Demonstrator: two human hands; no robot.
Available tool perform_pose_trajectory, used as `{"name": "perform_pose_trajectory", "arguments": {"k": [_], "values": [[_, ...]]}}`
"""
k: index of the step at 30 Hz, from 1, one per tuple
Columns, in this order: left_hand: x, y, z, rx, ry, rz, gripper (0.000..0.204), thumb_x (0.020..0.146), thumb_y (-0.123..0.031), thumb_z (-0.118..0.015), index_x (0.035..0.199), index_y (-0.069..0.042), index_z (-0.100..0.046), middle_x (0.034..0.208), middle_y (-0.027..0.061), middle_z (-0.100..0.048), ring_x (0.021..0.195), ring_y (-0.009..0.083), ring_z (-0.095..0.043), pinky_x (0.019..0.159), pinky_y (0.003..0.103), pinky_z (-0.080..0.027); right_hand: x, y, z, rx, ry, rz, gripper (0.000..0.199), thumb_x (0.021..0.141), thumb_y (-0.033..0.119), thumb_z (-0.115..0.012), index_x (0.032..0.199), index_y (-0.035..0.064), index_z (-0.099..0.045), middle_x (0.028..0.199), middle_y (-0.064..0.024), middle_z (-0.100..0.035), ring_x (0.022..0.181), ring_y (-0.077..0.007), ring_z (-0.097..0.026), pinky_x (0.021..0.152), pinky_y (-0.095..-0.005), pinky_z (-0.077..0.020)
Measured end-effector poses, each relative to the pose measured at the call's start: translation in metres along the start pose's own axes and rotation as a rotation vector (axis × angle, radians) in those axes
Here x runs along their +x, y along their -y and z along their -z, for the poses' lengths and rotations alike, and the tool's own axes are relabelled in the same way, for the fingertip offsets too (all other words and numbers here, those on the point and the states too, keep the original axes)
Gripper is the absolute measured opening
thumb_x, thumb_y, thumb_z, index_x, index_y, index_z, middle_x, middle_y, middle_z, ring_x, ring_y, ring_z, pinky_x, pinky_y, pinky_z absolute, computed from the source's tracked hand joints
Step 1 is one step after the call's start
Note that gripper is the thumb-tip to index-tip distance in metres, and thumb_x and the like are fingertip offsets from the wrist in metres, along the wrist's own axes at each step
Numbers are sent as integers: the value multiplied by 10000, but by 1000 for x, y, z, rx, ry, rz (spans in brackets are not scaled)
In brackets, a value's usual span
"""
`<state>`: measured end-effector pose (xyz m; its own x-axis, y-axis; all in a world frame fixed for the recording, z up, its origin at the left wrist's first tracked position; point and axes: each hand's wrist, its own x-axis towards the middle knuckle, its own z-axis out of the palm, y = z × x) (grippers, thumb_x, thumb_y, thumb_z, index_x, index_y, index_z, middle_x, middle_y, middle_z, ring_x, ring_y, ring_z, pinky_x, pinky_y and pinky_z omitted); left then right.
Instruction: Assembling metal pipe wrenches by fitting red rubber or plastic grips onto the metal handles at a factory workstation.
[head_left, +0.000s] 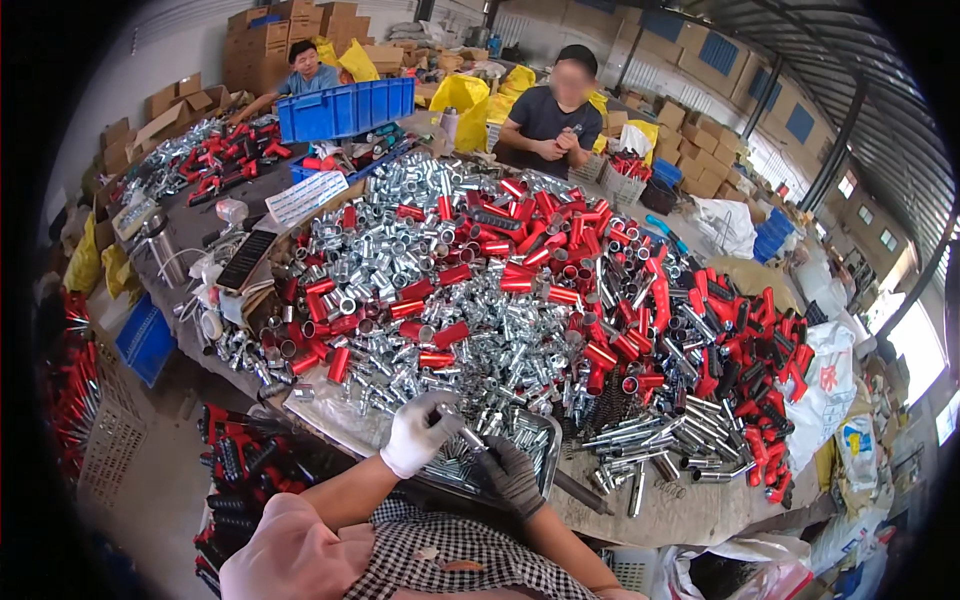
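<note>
Checkered cloth sits near the tray. Over the tray, the left hand and right hand pinch a shiny tube.

On my feed, the white cloth glove and the dark grey cloth glove look matt, against a smooth, shiny silver metal cylinder. I see glossy red metallic tubes, bright silver metal fittings, a dull, rough-looking tan tabletop and a smooth blue plastic crate.
</note>
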<state>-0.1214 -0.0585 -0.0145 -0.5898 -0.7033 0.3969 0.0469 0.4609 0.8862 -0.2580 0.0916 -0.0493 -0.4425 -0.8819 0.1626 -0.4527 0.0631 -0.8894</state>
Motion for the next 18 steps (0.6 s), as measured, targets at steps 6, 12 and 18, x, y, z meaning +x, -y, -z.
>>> {"name": "perform_pose_trajectory", "arguments": {"k": [6, 12, 18], "values": [[0, -4, -3, 95, -11, -161, 283, 759, -135, -768, 996, -11, -678, 925, 144, -701, 860, 243, -685, 786, 334, -532, 1, 15, 7, 84, 114, -100, 385, 888, 225, -686, 1187, 2, -587, 820, -64, -638, 716, -131, -595, 673, -298, -501], [-1, 1, -1, 61, 54, -134, 279, 728, -247, -815, 858, -39, -681, 806, 112, -688, 737, 252, -676, 684, 356, -528, -2, 13, 9, 91, 148, -200, 368, 884, 242, -696, 1158, 9, -617, 796, -68, -665, 688, -134, -631, 642, -297, -508], [3, -2, 1, 29, 105, -112, 253, 757, -259, -772, 831, -41, -667, 756, 112, -670, 706, 261, -669, 661, 357, -519, -1, 22, 10, 67, 137, -193, 318, 904, 233, -679, 1124, 6, -640, 755, -81, -658, 647, -134, -621, 623, -292, -501]]}}
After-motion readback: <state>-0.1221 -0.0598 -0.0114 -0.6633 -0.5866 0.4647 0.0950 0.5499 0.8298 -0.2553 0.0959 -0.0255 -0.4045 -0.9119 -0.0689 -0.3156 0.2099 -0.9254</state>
